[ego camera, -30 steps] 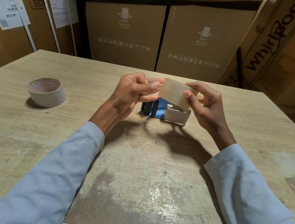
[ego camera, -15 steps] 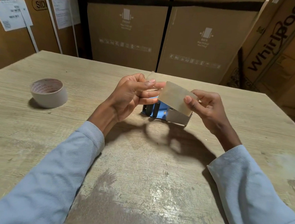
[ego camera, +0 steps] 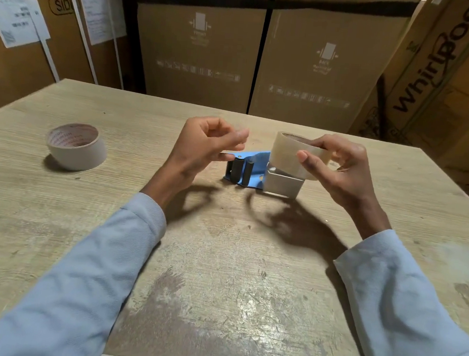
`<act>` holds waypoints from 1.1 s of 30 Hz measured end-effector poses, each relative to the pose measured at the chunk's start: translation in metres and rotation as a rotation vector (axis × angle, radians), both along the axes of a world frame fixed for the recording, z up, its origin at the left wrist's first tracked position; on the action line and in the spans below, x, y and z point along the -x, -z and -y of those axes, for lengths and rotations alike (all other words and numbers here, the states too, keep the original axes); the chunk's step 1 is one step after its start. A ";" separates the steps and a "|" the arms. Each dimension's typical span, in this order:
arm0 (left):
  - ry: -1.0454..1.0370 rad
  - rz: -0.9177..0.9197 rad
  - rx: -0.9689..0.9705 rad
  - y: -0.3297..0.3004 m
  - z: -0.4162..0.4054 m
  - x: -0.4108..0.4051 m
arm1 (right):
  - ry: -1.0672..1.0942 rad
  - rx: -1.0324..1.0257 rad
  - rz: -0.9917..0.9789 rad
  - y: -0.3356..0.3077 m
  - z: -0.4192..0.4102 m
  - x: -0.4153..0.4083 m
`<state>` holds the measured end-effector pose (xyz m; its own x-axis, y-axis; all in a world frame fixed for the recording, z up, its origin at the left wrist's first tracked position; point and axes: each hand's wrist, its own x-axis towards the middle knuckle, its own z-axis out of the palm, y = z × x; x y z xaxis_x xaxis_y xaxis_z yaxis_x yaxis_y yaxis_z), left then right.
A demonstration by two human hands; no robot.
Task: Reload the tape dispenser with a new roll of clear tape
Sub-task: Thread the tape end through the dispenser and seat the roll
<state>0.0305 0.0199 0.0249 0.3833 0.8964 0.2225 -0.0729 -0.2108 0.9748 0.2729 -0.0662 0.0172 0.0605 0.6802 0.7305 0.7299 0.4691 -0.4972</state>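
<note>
Clear tape roll [ego camera: 292,157]: one, new, held above the table's middle toward the far edge, directly over the dispenser's grey metal end. Right hand [ego camera: 339,170] grasps it, thumb across the near face, fingers curled round the far rim and into the core.

Tape dispenser [ego camera: 259,173]: one, blue plate with dark rollers and grey bracket, lying on its side on the table, beneath and between the two hands.

Left hand [ego camera: 205,144]: fingers curled, thumb and forefinger drawn together as if pinching. Whether a free end of clear tape runs between them cannot be told; nothing visible is held.

Beige roll [ego camera: 76,145]: one, cardboard-lined, standing flat near the left edge, well apart from the work.

Cardboard cartons [ego camera: 266,55]: several, stacked beyond the far edge.

Step in hand, as judged: seating the roll on the dispenser's hub. Advised: check the unwind direction first, so the sticky side will face away from the rollers; steady the dispenser with the left hand; lower the roll squarely, core over hub, without tilting.
</note>
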 end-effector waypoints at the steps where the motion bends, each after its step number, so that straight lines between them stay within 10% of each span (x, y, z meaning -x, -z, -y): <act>1: -0.040 -0.023 -0.021 0.002 -0.002 0.000 | 0.002 -0.004 0.009 0.000 0.001 -0.002; 10: -0.074 0.108 0.178 0.003 -0.011 0.008 | 0.057 -0.121 0.251 -0.004 0.002 0.008; 22: -0.200 -0.423 -0.332 0.007 -0.007 -0.001 | 0.162 -0.167 0.314 -0.002 0.002 0.004; 33: -0.137 -0.204 -0.347 0.001 -0.015 0.000 | 0.260 -0.076 0.254 0.007 -0.002 0.002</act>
